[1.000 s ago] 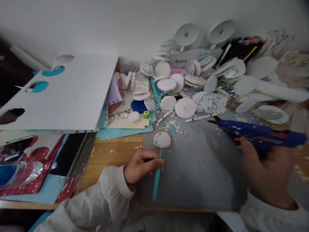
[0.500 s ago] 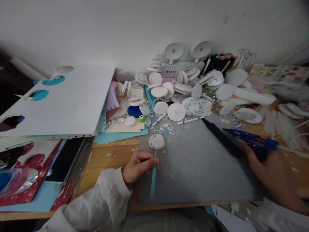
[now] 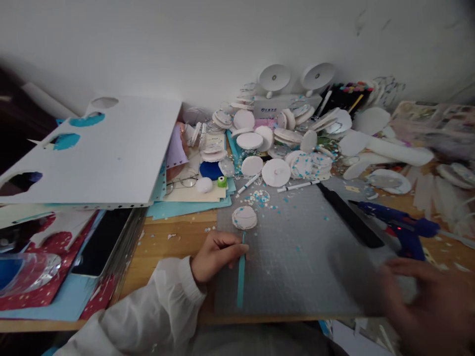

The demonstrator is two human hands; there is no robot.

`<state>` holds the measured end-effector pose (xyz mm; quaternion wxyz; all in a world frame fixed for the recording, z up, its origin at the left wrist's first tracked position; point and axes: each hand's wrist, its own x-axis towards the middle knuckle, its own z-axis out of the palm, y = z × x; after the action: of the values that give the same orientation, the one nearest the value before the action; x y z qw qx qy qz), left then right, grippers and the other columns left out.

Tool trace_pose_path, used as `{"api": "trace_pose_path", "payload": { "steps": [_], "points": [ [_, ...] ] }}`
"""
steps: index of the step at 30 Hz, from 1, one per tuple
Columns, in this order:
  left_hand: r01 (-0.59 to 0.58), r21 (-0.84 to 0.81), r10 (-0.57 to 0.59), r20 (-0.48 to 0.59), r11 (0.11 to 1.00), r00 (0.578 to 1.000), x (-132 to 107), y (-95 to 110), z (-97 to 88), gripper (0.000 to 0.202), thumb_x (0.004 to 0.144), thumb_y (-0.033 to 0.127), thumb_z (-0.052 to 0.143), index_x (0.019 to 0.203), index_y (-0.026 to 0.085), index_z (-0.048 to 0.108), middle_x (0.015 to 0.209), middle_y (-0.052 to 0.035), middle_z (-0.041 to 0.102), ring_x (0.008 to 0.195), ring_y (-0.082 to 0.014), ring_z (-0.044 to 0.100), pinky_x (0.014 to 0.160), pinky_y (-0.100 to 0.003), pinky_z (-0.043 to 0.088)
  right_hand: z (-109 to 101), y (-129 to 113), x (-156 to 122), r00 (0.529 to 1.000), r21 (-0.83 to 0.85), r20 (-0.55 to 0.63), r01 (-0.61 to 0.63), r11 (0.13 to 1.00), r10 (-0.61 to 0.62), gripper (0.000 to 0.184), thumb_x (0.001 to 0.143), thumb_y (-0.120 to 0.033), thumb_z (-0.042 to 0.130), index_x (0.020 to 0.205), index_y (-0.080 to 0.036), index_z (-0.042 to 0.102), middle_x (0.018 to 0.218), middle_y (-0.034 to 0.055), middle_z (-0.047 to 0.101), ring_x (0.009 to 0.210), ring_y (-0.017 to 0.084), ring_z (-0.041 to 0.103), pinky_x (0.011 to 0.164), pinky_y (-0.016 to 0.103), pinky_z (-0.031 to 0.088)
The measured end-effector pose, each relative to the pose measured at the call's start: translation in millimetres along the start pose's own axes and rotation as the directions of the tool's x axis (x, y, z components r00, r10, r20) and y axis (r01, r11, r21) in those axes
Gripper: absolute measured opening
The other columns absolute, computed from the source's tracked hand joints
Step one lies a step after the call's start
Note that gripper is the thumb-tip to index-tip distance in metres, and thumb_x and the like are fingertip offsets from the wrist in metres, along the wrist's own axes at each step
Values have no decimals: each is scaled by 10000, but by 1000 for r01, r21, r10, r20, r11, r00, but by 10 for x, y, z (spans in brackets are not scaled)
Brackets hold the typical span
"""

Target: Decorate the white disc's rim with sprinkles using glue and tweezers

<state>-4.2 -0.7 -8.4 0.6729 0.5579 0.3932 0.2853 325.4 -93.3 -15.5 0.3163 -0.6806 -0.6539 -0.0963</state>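
Left hand (image 3: 217, 252) pinches a teal stick (image 3: 241, 279), with a white disc (image 3: 244, 217) just beyond its fingertips. The blurred right hand (image 3: 430, 301) is empty, near the blue glue gun (image 3: 401, 225).

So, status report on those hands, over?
Left hand pinches teal stick, tip at white disc. Right hand empty, blurred, beside blue glue gun. Confetti scattered over grey mat.

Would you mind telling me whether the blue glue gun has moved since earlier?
Yes. The blue glue gun went from the right hand, above the grey mat, down onto the table past its right edge.
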Motion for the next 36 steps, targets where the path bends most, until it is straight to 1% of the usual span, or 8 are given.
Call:
{"api": "trace_pose_path", "payload": {
  "steps": [2, 4, 8, 11, 15, 30, 33, 36],
  "points": [
    [6, -2, -6, -9, 1000, 1000, -2, 1, 5, 353, 780, 415, 610, 610, 116, 692, 395, 44, 403, 407, -67, 356, 451, -209, 269, 115, -402, 133, 928, 182, 96, 341, 922, -361, 142, 786, -137, 564, 787, -241, 467, 709, 63, 580, 655, 194, 549, 600, 346, 428],
    [10, -4, -10, -19, 1000, 1000, -6, 3, 10, 348, 780, 409, 609, 614, 116, 696, 392, 45, 401, 410, -67, 356, 456, -211, 267, 282, -762, 234, 790, 295, 203, 514, 806, -578, 168, 797, -100, 508, 716, -231, 440, 664, 19, 564, 612, 164, 510, 591, 327, 401],
    [15, -21, -16, -46, 1000, 999, -10, 26, 33, 341, 780, 400, 603, 614, 115, 690, 391, 45, 399, 419, -70, 359, 469, -216, 271, 608, -1246, 331, 568, 381, 55, 748, 543, -821, 96, 811, -106, 500, 858, -189, 508, 768, 12, 588, 676, 155, 517, 648, 330, 379],
    [18, -56, -21, -63, 998, 998, -8, 46, 58, 389, 764, 389, 616, 482, 123, 588, 390, 44, 396, 415, -65, 347, 462, -216, 270, 720, -1439, 394, 482, 345, -51, 830, 438, -874, 90, 817, -99, 488, 866, -169, 518, 727, 0, 573, 654, 148, 506, 631, 325, 356],
    [41, -99, -50, -89, 994, 995, -2, 63, 77, 452, 754, 371, 624, 404, 141, 456, 395, 44, 391, 415, -59, 338, 454, -214, 270, 736, -1555, 483, 449, 277, -115, 871, 406, -886, 85, 822, -97, 474, 846, -168, 513, 637, -18, 526, 588, 142, 481, 573, 315, 318],
    [42, -111, -66, -224, 993, 972, 35, 88, 121, 323, 774, 358, 627, 567, 111, 648, 488, 21, 485, 526, -92, 444, 558, -220, 361, 741, -1392, 595, 349, 248, -62, 913, 324, -935, 116, 835, -102, 471, 914, -176, 513, 711, 18, 593, 678, 164, 550, 654, 340, 406],
    [58, -68, -72, -234, 996, 970, 32, 90, 140, 315, 775, 375, 631, 613, 110, 679, 502, 19, 490, 537, -96, 437, 553, -221, 347, 729, -1352, 635, 365, 285, -100, 902, 325, -925, 127, 814, -93, 481, 871, -204, 509, 650, -5, 557, 628, 156, 510, 606, 329, 400],
    [41, -19, -44, -201, 999, 979, 0, 85, 139, 362, 823, 405, 570, 651, 117, 704, 473, 18, 475, 491, -93, 407, 499, -221, 312, 714, -1260, 669, 454, 415, -111, 830, 373, -884, 183, 791, -42, 437, 749, -216, 473, 640, -2, 537, 631, 149, 486, 596, 319, 402]
  ]
}}
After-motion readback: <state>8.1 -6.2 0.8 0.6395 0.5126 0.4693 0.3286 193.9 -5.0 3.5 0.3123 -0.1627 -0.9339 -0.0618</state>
